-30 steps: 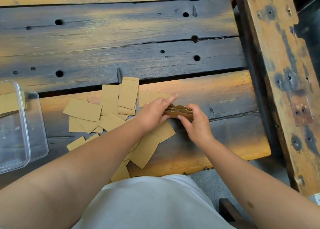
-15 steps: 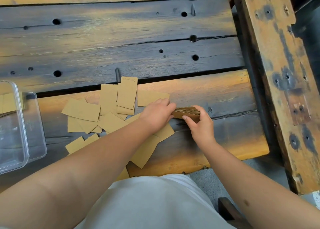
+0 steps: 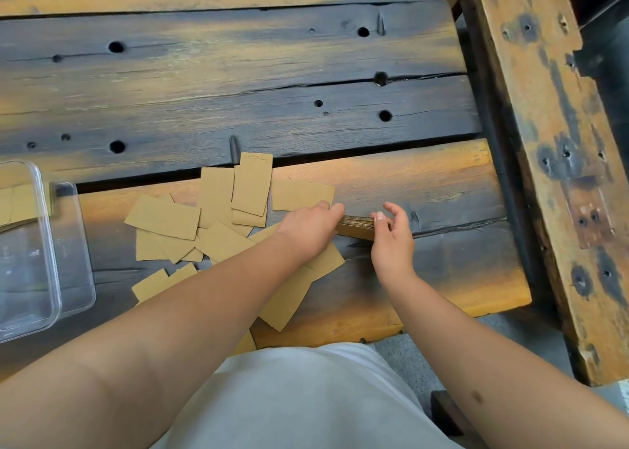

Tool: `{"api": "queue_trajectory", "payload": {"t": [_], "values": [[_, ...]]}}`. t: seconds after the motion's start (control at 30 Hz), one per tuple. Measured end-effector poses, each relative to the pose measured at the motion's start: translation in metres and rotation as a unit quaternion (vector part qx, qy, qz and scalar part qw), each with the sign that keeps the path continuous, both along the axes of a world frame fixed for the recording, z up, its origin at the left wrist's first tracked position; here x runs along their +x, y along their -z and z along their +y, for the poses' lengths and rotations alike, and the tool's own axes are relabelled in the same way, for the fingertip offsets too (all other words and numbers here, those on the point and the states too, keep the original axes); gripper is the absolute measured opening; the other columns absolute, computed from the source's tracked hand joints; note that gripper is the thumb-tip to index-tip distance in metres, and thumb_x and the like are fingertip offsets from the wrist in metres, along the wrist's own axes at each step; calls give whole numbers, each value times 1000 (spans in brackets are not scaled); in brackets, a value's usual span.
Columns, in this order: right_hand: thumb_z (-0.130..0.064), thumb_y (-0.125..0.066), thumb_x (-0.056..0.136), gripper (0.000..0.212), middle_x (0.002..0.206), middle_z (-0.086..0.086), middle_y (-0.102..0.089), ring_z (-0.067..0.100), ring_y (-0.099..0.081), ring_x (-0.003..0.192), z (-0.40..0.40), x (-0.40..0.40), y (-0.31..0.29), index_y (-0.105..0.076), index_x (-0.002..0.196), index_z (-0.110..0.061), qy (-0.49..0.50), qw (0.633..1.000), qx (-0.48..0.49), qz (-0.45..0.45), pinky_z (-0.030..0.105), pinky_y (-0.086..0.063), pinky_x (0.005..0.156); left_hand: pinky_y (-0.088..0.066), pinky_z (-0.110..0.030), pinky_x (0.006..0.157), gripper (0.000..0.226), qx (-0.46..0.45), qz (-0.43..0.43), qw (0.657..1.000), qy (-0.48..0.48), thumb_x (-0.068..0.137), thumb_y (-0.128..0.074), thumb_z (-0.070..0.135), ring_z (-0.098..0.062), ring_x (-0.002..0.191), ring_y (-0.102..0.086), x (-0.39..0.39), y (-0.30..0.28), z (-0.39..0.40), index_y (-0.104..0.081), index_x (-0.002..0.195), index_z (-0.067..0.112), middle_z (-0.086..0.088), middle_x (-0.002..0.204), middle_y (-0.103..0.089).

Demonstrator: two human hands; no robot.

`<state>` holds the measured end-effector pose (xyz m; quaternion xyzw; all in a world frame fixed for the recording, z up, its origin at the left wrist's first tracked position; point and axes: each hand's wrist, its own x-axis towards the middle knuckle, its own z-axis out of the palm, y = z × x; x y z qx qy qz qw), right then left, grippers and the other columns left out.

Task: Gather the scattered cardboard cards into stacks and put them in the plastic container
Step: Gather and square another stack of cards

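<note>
Grip, left hand [image 3: 311, 225]: fingers curled round the near-left end of a stack of cards [image 3: 355, 226], which stands on edge on the table [image 3: 391, 183].

Grip, right hand [image 3: 391, 241]: at the stack's right end; thumb tip touches its top edge, fingers half spread above and beyond it. Whether they clasp the stack cannot be told.

Near side of the grip: several loose cards [image 3: 287, 299] lie flat beneath the left forearm, reaching toward the table's front edge.

Left of the grip: loose cards [image 3: 163, 216] overlap in a scattered heap; further cards [image 3: 252, 183] lie just beyond the left hand, one across another.

Far left of the grip: clear plastic container [image 3: 73, 251], open, at the table's left edge. A second clear plastic piece [image 3: 30, 261] lies over its left part; lid or tub cannot be told. Cards [image 3: 20, 203] show at its far end, seemingly inside.

Right of the grip: weathered wooden beam [image 3: 544, 142], well apart from the hands.
</note>
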<state>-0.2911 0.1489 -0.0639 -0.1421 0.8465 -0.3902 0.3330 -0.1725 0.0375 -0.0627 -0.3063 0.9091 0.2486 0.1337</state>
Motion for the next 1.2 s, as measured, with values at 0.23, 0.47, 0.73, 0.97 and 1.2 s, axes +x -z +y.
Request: {"api": "queue_trajectory", "payload": {"t": [0.23,0.47,0.73,0.97,1.2], "values": [[-23,-40,100,23,112,-11,-60,4,-55,103,-12,11,3,-56,114,-31,25,999,-23,-40,16,-39,83,-43,-42,58,27,20,11,1000,-1,93,-53,18,-37,79,-57,3,0,-1,-40,116,19,-10,102,-49],[-48,-43,94,40,104,4,-55,24,-49,99,0,-18,0,-57,105,-11,-419,870,101,240,37,-43,82,-41,-40,61,21,17,-13,1000,19,97,-50,30,-38,85,-58,13,3,-5,-42,109,15,-10,102,-52],[-31,-55,93,47,105,8,-60,38,-60,91,-13,-24,-18,-32,134,-24,-528,796,179,235,44,-51,72,-49,-45,69,16,47,0,999,4,95,-52,28,-33,81,-57,13,8,-4,-43,101,17,-5,91,-47],[-32,-48,97,25,107,12,-52,41,-58,89,-17,-6,-16,-42,111,-14,-530,781,204,260,45,-48,69,-48,-46,70,11,39,-5,999,22,96,-49,23,-33,83,-54,28,4,0,-41,99,15,-9,94,-49],[-30,-54,95,54,101,10,-63,33,-61,89,-8,-1,-23,-21,138,-26,-498,822,148,233,39,-44,67,-49,-46,73,6,44,6,999,-5,98,-45,17,-31,84,-55,43,-14,5,-44,100,12,-10,98,-53]]}}
